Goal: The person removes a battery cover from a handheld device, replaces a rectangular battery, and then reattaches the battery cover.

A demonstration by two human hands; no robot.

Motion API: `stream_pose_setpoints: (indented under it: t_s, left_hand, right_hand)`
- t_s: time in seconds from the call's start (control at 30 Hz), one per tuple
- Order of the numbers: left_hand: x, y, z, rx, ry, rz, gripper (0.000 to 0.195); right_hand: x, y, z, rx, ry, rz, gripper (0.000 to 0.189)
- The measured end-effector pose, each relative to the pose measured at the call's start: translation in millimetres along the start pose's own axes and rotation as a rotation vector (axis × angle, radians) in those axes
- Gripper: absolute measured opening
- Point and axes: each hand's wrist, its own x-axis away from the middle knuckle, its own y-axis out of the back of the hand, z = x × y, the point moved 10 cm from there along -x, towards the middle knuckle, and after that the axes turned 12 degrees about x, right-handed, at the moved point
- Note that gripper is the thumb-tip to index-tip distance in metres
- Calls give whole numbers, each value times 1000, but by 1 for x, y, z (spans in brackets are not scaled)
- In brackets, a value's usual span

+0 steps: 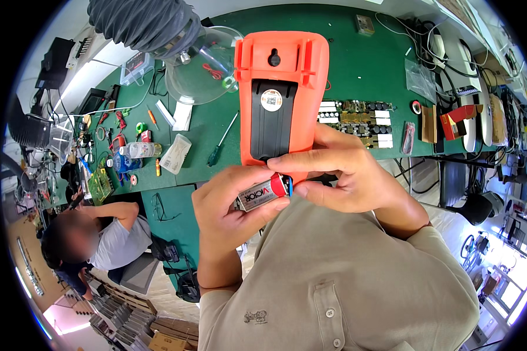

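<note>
My left hand [232,202] grips a Victor 9V block battery [263,195] between thumb and fingers, its terminal end towards the right. My right hand [342,175] has its thumb and forefinger at that terminal end, where a blue piece shows. Right behind the battery stands a handheld meter in an orange rubber holster [307,105], its back towards me. The meter's black back panel [270,127] bears a round sticker. The fingers of my right hand reach behind the meter's lower right side and hold it. Its lower end is partly hidden by both hands.
A populated circuit board [355,123] lies on the green bench right of the meter. A screwdriver [219,145], a plastic bottle [142,150] and a clear fume extraction hood [197,70] are to the left. Another person [123,241] sits at the lower left.
</note>
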Motion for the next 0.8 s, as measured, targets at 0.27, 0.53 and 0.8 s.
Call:
stream_pose_setpoints:
  t_s: [0.27,0.53,0.8]
  left_hand:
    - [2,-15,6,392,183,64,33]
    - [4,-19,17,474,342,2,40]
    - [3,-21,17,452,298,24,38]
  right_hand:
    - [1,-1,-8,-295,-103,-1,44]
    - [4,3,-12,-255,-137,-17,33]
    - [5,6,-12,-282,-185,-58,24]
